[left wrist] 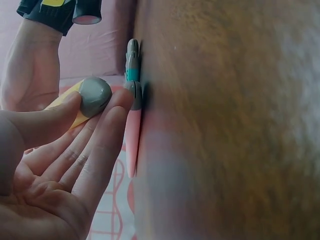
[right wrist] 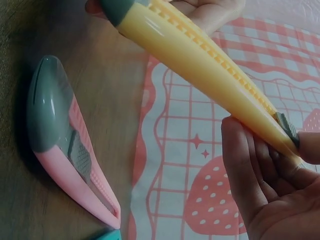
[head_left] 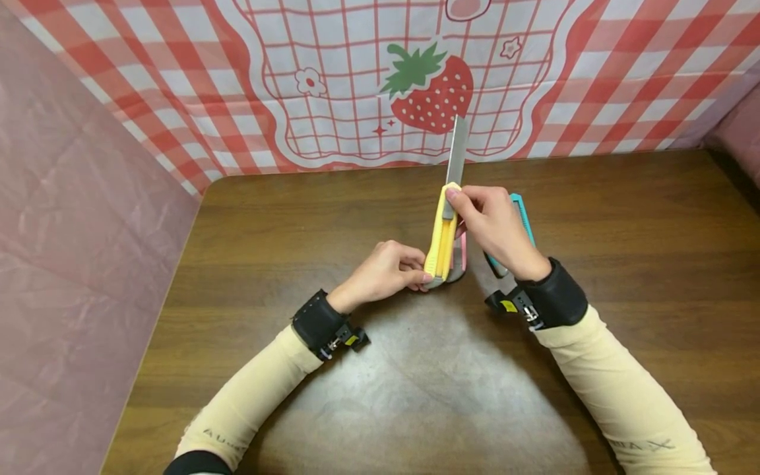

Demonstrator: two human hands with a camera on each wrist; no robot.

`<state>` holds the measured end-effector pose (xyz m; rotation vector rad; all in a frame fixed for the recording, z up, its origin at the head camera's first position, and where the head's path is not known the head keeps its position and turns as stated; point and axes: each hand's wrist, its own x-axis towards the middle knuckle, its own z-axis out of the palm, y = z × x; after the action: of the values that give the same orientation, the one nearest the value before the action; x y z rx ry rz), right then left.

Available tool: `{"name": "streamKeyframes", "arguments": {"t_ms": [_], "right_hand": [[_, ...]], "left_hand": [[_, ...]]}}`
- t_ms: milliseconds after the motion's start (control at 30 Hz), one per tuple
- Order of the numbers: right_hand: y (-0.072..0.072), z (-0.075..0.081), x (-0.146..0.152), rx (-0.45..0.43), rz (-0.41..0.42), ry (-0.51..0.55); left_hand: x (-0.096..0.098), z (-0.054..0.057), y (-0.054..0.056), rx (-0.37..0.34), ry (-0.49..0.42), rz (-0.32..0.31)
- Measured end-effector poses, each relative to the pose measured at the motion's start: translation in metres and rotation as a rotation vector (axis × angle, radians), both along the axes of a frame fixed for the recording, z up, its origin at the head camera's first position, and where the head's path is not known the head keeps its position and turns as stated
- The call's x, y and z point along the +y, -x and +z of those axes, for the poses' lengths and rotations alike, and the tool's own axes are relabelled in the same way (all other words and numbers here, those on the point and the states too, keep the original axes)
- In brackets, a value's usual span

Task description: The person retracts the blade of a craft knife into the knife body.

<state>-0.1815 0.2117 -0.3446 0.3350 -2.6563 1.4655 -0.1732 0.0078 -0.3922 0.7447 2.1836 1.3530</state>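
A yellow utility knife (head_left: 440, 254) is held up over the table, its long blade (head_left: 456, 155) out and pointing away from me. My right hand (head_left: 497, 224) grips the blade end of the handle, thumb on the grey slider (right wrist: 288, 129). At the near end, the left hand (head_left: 387, 272) pinches the grey end cap (left wrist: 95, 97) between thumb and fingers. Under the yellow knife lies a pink utility knife (right wrist: 57, 170) with a grey end, partly hidden in the head view. A teal utility knife (head_left: 522, 216) lies to the right, mostly behind my right hand and wrist.
The knives lie on a brown wooden table (head_left: 285, 218). Along its far edge hangs a red-and-white checked cloth (head_left: 332, 125) with a strawberry print. A pink cloth (head_left: 77, 251) covers the left side. Each wrist wears a black band (head_left: 317, 322) with a small camera.
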Motion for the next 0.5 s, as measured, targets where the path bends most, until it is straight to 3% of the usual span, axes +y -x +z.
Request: {"name": "streamKeyframes", "arguments": {"t_ms": [500], "right_hand": [[0.0005, 0.0003, 0.0016, 0.034, 0.020, -0.043]], "left_hand": [[0.0022, 0.0006, -0.0031, 0.047, 0.043, 0.011]]}}
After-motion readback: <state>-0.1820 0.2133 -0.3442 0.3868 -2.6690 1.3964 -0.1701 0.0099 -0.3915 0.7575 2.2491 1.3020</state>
